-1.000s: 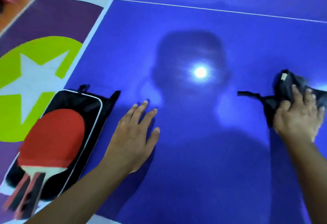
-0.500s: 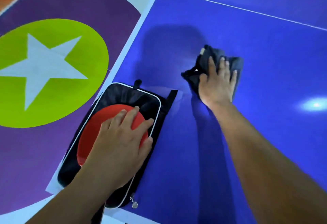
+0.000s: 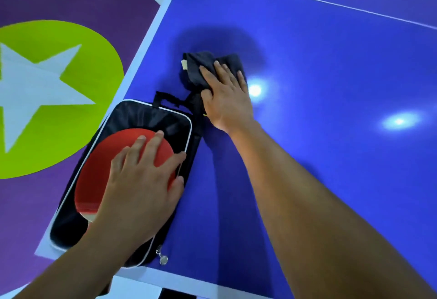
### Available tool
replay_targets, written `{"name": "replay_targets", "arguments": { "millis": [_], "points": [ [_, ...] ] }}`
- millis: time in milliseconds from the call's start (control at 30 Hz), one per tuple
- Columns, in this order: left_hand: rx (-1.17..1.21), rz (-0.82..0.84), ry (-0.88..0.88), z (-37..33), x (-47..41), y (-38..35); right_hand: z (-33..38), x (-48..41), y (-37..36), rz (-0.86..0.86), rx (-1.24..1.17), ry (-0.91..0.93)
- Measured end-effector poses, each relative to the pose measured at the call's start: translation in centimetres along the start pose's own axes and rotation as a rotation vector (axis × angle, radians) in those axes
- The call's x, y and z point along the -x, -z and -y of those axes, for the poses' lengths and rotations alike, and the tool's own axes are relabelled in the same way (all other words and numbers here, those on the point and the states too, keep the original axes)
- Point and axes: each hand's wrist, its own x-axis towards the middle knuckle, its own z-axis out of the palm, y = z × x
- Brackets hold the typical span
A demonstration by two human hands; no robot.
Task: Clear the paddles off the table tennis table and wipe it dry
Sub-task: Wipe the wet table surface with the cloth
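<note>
Bright overhead glare spots on table [image 3: 331, 62], soft shadows, slight blur

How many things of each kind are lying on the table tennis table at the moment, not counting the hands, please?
Red paddle: 1 (one face shows; whether another lies beneath cannot be told)
Black zip case: 1
Dark cloth: 1
Total: 3

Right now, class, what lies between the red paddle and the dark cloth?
Head view: between paddle and cloth lie the black case's lining, its white-piped rim and strap loop.
</note>
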Motion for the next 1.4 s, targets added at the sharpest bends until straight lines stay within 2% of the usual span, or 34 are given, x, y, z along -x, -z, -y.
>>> {"name": "replay_targets", "arguments": {
  "millis": [233,367,433,533,633,767,900,1033,1100,1267,1400],
  "points": [
    [0.048,-0.072,0.063,-1.7,-0.3,-1.5,-11.5,7.1,3.6,-0.176,0.04,-0.414],
    [0.029,-0.222,0.065,-3.0,0.3,-1.8,-9.5,7.0,2.8,-0.184,0.074,-0.53],
    [0.019,-0.281,-0.006,-4.6,1.4,-2.4,-6.1,7.8,1.5,-0.17,0.069,-0.419],
    [0.054,-0.312,-0.095,-7.9,4.7,-5.0,-1.7,10.8,-0.5,-0.11,0.066,-0.111],
    [0.13,-0.255,-0.169,-11.1,8.9,-8.2,-2.7,12.8,-0.1,-0.062,0.002,-0.037],
    [0.16,-0.245,-0.196,-13.3,11.7,-10.7,-10.7,17.1,2.7,-0.125,0.014,-0.211],
    [0.133,-0.293,-0.056,-15.0,12.0,-11.6,-21.8,24.1,6.8,-0.19,0.055,-0.442],
    [0.093,-0.33,-0.04,-15.0,12.1,-12.3,-30.0,31.1,10.0,-0.242,0.033,-0.689],
    [0.085,-0.339,-0.048,-14.9,12.3,-12.5,-31.4,33.4,10.7,-0.242,0.03,-0.758],
    [0.127,-0.288,-0.072,-15.1,12.1,-12.0,-31.9,33.5,10.7,-0.249,0.052,-0.787],
    [0.299,-0.203,-0.213,-13.5,12.4,-11.1,-28.5,31.5,9.6,-0.277,0.034,-0.828]
  ]
}}
